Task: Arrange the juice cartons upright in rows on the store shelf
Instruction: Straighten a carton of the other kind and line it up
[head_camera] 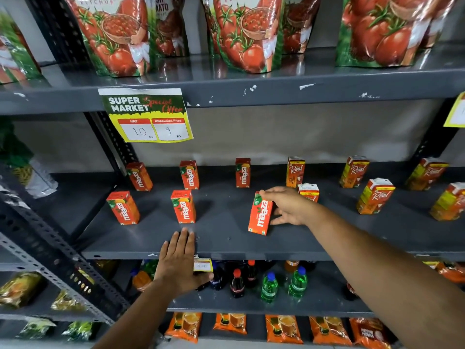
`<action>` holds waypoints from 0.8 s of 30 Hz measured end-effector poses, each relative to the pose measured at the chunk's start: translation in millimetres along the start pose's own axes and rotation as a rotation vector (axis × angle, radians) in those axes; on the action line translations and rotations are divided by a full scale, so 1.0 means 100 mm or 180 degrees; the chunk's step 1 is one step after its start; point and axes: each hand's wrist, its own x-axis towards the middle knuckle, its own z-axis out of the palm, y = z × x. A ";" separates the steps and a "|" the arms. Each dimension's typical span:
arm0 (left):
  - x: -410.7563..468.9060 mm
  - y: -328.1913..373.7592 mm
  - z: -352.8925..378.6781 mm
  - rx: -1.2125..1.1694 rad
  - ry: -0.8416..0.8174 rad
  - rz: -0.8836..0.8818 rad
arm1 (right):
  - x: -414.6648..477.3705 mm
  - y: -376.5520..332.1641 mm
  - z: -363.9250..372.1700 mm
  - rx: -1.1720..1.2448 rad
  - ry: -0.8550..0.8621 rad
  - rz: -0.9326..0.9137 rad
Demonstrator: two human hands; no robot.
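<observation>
Left hand (180, 263) flat, fingers spread, palm on shelf (226, 244) front edge; holds nothing. Two rows of Maaza cartons (183, 206) upright at left. Right hand (286, 207) half-open, fingertips on top and side of front Maaza carton (260, 214) (tilted, base on shelf). Risk: loose pinch lets carton topple; wrist may clip Real carton (308, 191) just behind.

Soft light is coming from above, and the juice cartons (183, 206) are casting faint shadows on the shelf (226, 248). Glare is shining on the ketchup pouches (241, 34), while the wide lens is bending the edges.
</observation>
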 end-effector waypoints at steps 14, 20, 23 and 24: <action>0.00 0.02 -0.02 0.0020 -0.0013 -0.0042 | 0.18 -0.10 0.48 -0.0274 -0.0027 -0.0851; -0.01 0.03 -0.04 -0.0047 -0.0007 -0.0057 | 0.33 -0.06 0.56 -0.0239 -0.0033 -0.0843; -0.02 0.02 -0.03 -0.0024 0.0015 -0.0045 | 0.35 -0.06 0.56 -0.0199 -0.0078 -0.0779; -0.02 0.02 -0.03 -0.0021 0.0022 -0.0044 | 0.35 -0.05 0.56 -0.0211 -0.0082 -0.0762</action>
